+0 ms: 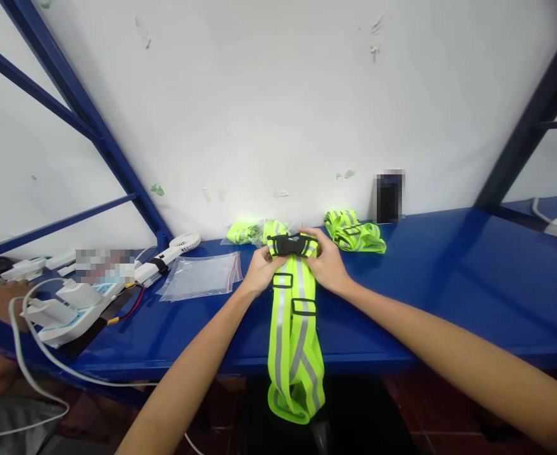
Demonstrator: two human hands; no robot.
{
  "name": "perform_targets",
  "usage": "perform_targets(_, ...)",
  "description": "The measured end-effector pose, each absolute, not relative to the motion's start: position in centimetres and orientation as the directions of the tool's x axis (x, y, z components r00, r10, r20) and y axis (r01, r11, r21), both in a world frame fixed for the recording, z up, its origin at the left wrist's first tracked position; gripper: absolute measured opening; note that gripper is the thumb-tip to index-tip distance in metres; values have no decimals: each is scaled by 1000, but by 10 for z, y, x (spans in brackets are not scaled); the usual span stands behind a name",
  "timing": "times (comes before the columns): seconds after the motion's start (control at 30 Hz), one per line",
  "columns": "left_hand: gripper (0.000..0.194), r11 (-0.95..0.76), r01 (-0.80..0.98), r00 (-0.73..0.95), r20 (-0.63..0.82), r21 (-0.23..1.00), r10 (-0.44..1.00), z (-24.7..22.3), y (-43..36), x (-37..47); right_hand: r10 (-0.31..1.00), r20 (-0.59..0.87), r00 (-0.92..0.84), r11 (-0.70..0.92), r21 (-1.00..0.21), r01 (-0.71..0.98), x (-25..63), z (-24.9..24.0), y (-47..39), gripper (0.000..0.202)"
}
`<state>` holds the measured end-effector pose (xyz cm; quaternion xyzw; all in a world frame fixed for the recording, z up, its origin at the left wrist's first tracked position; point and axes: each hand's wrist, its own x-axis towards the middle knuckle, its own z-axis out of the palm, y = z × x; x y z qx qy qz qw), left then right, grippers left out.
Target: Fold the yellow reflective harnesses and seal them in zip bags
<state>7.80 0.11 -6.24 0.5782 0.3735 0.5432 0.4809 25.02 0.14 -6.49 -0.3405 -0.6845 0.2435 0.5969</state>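
Observation:
A neon-yellow reflective strap harness (299, 341) with grey stripes hangs in long loops over the front edge of the blue table. Its black buckle (290, 245) is at the top, between my two hands. My left hand (260, 272) grips the strap at the buckle's left side, fingers closed. On the right side my right hand (326, 262) holds the strap with thumb and fingers. Two black slider buckles sit on the straps below. Behind my hands are bagged yellow bundles (244, 232), and a loose yellow bundle (354, 232) lies to the right.
Clear zip bags (201, 275) lie left of my hands, near a white handheld fan (184, 242). Power strips (76, 309) with white cables crowd the left side. Another person's hand (3, 300) is at far left. A dark upright object (388, 197) leans on the wall.

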Motion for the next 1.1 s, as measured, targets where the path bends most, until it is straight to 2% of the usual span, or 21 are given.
perform_targets(0.17, 38, -232, -169, 167, 260, 958, 951, -56, 0, 76, 737, 675, -46, 675, -728, 122, 248, -56, -4, 47)
perform_targets(0.37, 34, -326, -105, 172, 340, 939, 924, -54, -2, 74, 739, 665, -110, 670, -742, 14, 247, -54, -6, 45)
perform_targets(0.67, 35, -275, -34, 179, 277, 961, 944, -54, -3, 74, 737, 674, -45, 675, -731, 104, 246, -59, -8, 50)
perform_targets(0.93, 37, -212, -116, 153, 229, 970, 961, -62, -4, 81, 664, 746, -52, 746, -655, 121, 244, -65, -9, 43)
perform_targets(1.1, 34, -320, -57, 116, 325, 946, 939, -61, -4, 79, 663, 738, -126, 749, -655, 100, 245, -64, -14, 37)
